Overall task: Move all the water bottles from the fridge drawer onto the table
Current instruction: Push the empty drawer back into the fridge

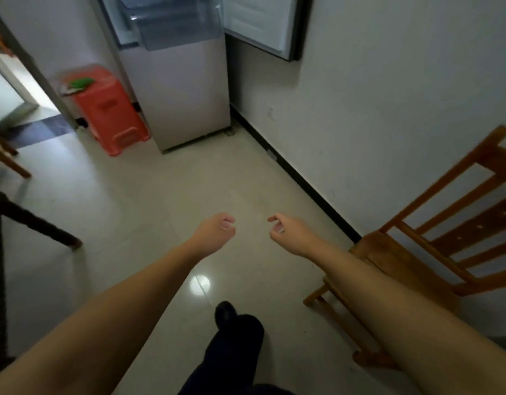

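A silver fridge (pixel 183 89) stands against the far wall with its upper door (pixel 263 24) swung open to the right. A clear drawer (pixel 177 29) is pulled out at its top; no water bottle shows inside it from here. My left hand (pixel 217 232) and my right hand (pixel 283 232) are stretched out side by side over the floor, well short of the fridge. Both have loosely curled fingers and hold nothing. A dark table leg (pixel 38 223) and table edge show at the far left.
A red plastic stool (pixel 109 109) with something green on top stands left of the fridge. A wooden chair (pixel 434 238) stands by the right wall. Another wooden chair leg (pixel 6 158) shows at the left. My dark trouser leg and shoe (pixel 229 337) are on the tiled floor.
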`<move>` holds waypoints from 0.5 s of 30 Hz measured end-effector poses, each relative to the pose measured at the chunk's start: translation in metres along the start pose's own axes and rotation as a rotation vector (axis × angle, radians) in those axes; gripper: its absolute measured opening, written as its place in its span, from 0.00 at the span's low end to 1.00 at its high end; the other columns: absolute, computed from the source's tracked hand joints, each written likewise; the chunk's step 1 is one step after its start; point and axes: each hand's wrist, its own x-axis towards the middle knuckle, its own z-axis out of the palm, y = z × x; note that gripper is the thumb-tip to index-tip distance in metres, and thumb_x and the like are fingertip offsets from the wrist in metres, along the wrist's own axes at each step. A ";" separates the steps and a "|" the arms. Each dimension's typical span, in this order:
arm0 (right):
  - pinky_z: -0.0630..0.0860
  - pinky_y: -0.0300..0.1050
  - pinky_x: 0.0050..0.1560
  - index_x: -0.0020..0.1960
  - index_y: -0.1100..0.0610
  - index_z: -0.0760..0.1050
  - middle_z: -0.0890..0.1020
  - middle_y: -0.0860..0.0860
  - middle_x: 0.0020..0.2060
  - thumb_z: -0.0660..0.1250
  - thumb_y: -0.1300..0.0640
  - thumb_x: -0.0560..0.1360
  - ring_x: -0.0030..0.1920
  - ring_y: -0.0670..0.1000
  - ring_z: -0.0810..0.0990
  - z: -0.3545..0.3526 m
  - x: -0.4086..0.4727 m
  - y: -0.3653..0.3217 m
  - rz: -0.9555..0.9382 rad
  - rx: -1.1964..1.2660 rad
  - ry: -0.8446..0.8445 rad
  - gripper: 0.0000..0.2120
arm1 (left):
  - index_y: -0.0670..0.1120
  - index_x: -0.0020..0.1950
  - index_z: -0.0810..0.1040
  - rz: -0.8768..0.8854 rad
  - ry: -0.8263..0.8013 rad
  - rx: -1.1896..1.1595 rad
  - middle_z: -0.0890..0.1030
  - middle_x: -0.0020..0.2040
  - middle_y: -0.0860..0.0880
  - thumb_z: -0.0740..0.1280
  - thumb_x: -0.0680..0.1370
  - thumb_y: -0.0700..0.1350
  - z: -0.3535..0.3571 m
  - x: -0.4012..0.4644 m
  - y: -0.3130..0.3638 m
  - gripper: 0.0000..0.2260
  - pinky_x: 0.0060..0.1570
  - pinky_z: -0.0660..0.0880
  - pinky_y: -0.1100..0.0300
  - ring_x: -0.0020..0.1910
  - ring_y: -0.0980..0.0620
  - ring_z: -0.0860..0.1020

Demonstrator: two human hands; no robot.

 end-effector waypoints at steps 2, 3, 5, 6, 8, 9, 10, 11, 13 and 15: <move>0.72 0.45 0.56 0.67 0.57 0.70 0.79 0.56 0.56 0.60 0.57 0.78 0.56 0.55 0.78 -0.006 0.035 -0.015 -0.028 -0.013 -0.010 0.18 | 0.44 0.60 0.77 -0.003 0.021 -0.023 0.79 0.55 0.44 0.63 0.77 0.42 -0.018 0.027 -0.006 0.12 0.49 0.69 0.63 0.52 0.47 0.77; 0.72 0.44 0.55 0.67 0.58 0.71 0.79 0.56 0.56 0.61 0.58 0.77 0.56 0.56 0.78 -0.010 0.056 -0.023 -0.033 -0.012 -0.013 0.18 | 0.44 0.60 0.77 -0.009 0.028 -0.030 0.79 0.55 0.45 0.63 0.77 0.43 -0.030 0.043 -0.006 0.12 0.49 0.69 0.63 0.51 0.48 0.77; 0.71 0.43 0.54 0.66 0.58 0.71 0.79 0.56 0.55 0.61 0.58 0.77 0.56 0.56 0.78 -0.023 0.098 -0.042 -0.030 -0.007 0.002 0.18 | 0.44 0.60 0.77 -0.015 0.044 -0.028 0.79 0.56 0.44 0.63 0.77 0.43 -0.058 0.081 -0.005 0.13 0.49 0.70 0.63 0.52 0.47 0.77; 0.71 0.43 0.54 0.66 0.57 0.71 0.79 0.56 0.55 0.61 0.59 0.77 0.56 0.56 0.78 -0.027 0.106 -0.046 -0.025 -0.002 0.007 0.18 | 0.44 0.60 0.77 -0.009 0.038 -0.025 0.79 0.56 0.44 0.63 0.77 0.43 -0.064 0.089 -0.003 0.13 0.49 0.70 0.63 0.53 0.47 0.78; 0.71 0.43 0.53 0.66 0.57 0.71 0.79 0.56 0.55 0.60 0.59 0.77 0.56 0.56 0.78 -0.041 0.138 -0.062 -0.026 0.008 0.021 0.18 | 0.45 0.61 0.76 0.004 0.033 -0.023 0.79 0.57 0.45 0.63 0.77 0.43 -0.089 0.120 0.003 0.13 0.50 0.71 0.62 0.53 0.47 0.77; 0.71 0.42 0.52 0.66 0.57 0.71 0.79 0.56 0.55 0.60 0.59 0.77 0.55 0.56 0.78 -0.046 0.151 -0.067 -0.023 0.013 0.030 0.18 | 0.45 0.61 0.76 0.006 0.027 -0.029 0.79 0.57 0.45 0.63 0.77 0.44 -0.098 0.133 0.005 0.13 0.50 0.70 0.62 0.53 0.48 0.77; 0.70 0.42 0.50 0.66 0.57 0.71 0.80 0.56 0.54 0.60 0.59 0.77 0.54 0.56 0.78 -0.051 0.165 -0.074 -0.025 0.016 0.035 0.17 | 0.45 0.61 0.76 0.003 0.028 -0.031 0.78 0.58 0.45 0.63 0.77 0.44 -0.108 0.147 0.006 0.13 0.51 0.70 0.62 0.54 0.48 0.77; 0.70 0.41 0.49 0.66 0.57 0.71 0.80 0.56 0.54 0.60 0.59 0.77 0.54 0.55 0.78 -0.054 0.175 -0.079 -0.029 0.014 0.037 0.17 | 0.45 0.61 0.76 0.009 0.032 -0.025 0.78 0.58 0.45 0.63 0.77 0.44 -0.114 0.157 0.008 0.13 0.51 0.70 0.62 0.54 0.48 0.77; 0.70 0.41 0.47 0.66 0.57 0.72 0.80 0.56 0.53 0.61 0.58 0.77 0.53 0.55 0.78 -0.061 0.203 -0.087 -0.037 0.019 0.039 0.17 | 0.46 0.62 0.75 0.010 0.044 -0.016 0.77 0.60 0.46 0.63 0.77 0.45 -0.126 0.182 0.012 0.14 0.53 0.70 0.61 0.56 0.48 0.76; 0.69 0.40 0.45 0.66 0.57 0.71 0.80 0.56 0.52 0.61 0.58 0.77 0.52 0.55 0.78 -0.068 0.227 -0.092 -0.040 0.018 0.025 0.17 | 0.46 0.63 0.75 -0.004 0.045 -0.006 0.76 0.62 0.46 0.64 0.77 0.45 -0.134 0.202 0.014 0.14 0.57 0.70 0.59 0.59 0.48 0.75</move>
